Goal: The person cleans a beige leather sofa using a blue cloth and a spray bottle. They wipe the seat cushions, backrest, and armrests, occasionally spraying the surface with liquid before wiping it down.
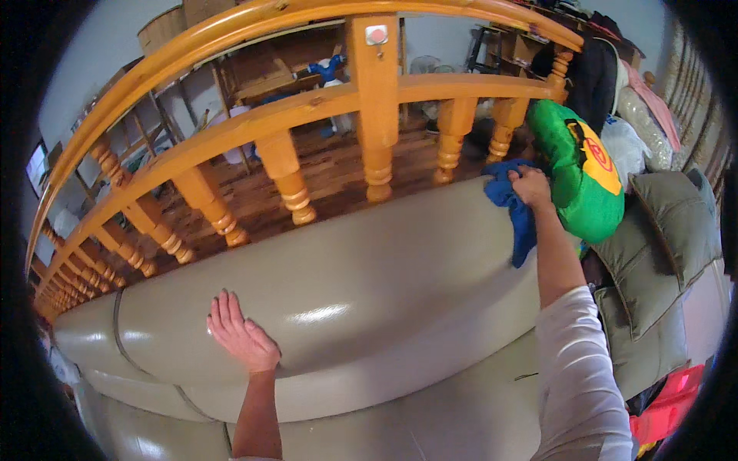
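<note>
My right hand [531,185] grips a blue cloth [522,222] at the far right end of a beige, leather-like sofa backrest [369,253]. One end of the cloth hangs down the front of the backrest. Just to the right of that hand is a green plush cushion [576,184] with a yellow patch and a red mark. Farther left, my left hand [245,334] rests flat on the backrest, fingers extended and holding nothing. Below, the sofa seat [369,441] shows a thin dark strand near my right forearm.
Behind the sofa runs a varnished wooden railing [375,92] with turned balusters, above a wood floor [334,164]. At right lie grey-green cushions [674,230], a white plastic bag [625,144] and a red item [669,403]. Wooden furniture [259,57] stands beyond the railing.
</note>
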{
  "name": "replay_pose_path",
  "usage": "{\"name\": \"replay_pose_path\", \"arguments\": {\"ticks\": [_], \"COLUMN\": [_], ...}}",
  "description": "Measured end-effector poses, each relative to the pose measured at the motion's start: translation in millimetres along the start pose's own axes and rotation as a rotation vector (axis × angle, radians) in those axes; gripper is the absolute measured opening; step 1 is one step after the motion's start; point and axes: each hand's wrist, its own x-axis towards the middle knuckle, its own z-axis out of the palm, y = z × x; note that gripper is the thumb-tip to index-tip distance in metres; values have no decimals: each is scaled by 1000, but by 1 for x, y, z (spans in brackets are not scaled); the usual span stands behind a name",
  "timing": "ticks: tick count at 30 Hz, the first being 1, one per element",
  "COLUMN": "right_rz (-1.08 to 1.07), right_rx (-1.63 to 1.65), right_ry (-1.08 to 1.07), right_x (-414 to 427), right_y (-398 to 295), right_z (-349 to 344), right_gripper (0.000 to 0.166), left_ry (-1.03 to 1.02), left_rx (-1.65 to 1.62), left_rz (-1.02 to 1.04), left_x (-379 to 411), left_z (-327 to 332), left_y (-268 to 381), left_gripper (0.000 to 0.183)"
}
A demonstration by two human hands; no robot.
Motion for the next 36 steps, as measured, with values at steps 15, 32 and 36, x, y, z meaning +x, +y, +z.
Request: {"name": "replay_pose_path", "arguments": {"ticks": [15, 32, 36], "right_rz": [-1092, -1560, -1659], "right_rx": [583, 606, 626], "right_ry": [82, 409, 433], "right_x": [-331, -525, -555], "right_y": [-386, -661, -669], "right_z": [2, 65, 81], "right_gripper": [29, 29, 30], "left_ry": [57, -689, -662], "left_rx": [-660, 324, 345], "left_rz": [-274, -1029, -1026], "left_x": [-21, -517, -519], "left_z": [-54, -181, -187], "left_y": [-38, -227, -236], "left_gripper": [53, 63, 62]}}
